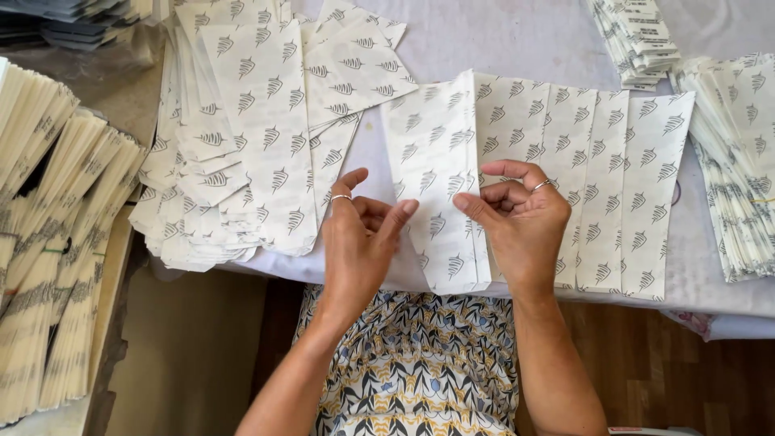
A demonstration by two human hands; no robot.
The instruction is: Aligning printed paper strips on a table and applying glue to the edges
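Covering most of the view, the worktop [517, 36] is draped in a pale cloth and carries paper in several lots. The largest is a loose heap of leaf-printed sheets [250, 129] spread fanwise on the far left, overlapping one another and reaching to the near edge of the worktop. To the right of it lies a row of printed sheets [597, 186], laid side by side with their long edges overlapping, running from the middle of the worktop towards the right. At the left margin, off the worktop, stand bundled paper stacks [48, 242] seen edge-on, cream coloured and packed tight. On the right edge sits another pile of printed sheets [739, 169], also stacked, and on the far right a smaller stack of printed slips [638, 40]. The leftmost sheet of the row, the folded sheet [436, 194], lies in the middle between the two hands. The right hand [521, 222] rests on it, thumb and forefinger pinched together at its right edge, a ring on one finger. The left hand [359, 234] hovers just beside its left edge, fingers loosely apart and curled, thumb tip over the paper, gripping nothing that I can see; it too wears a ring.
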